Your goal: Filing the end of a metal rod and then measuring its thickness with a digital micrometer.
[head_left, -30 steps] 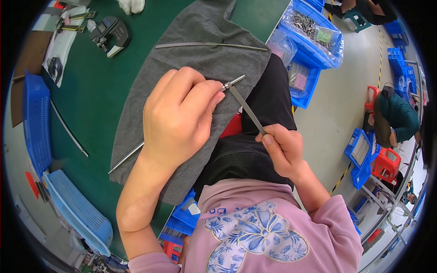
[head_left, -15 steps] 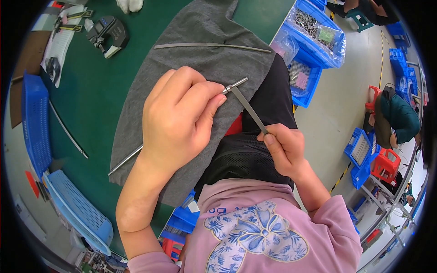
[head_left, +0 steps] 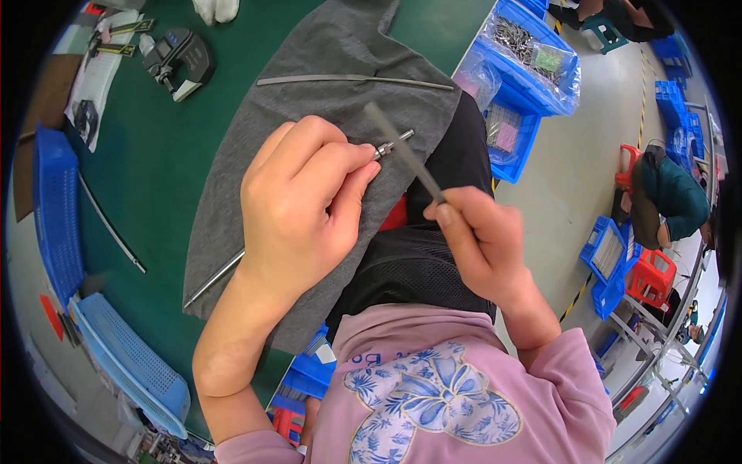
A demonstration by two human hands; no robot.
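Note:
My left hand (head_left: 297, 205) is closed on a slim shiny metal rod (head_left: 215, 278). The rod slants across a grey cloth (head_left: 232, 178), and its stepped, collared end sticks out past my fingertips. My palm hides its middle. In my right hand (head_left: 487, 236), thumb and fingers pinch one end of a flat, narrow grey file (head_left: 410, 158), blurred by motion. The file crosses over the rod's stepped tip; whether they touch I cannot tell. Farther off on the cloth lies a second long, thin file (head_left: 355, 80).
The cloth covers part of a green table (head_left: 154, 193). A digital micrometer (head_left: 182, 62) stands at the back left, with a thin curved rod (head_left: 110, 224) and blue perforated baskets (head_left: 135, 359) along the left. Blue bins (head_left: 533, 62) of metal parts stand right. A person (head_left: 672, 185) bends over beyond.
My right hand has moved up and slightly left, pushing the file farther across and past the rod's tip. My left hand stays nearly in place on the rod.

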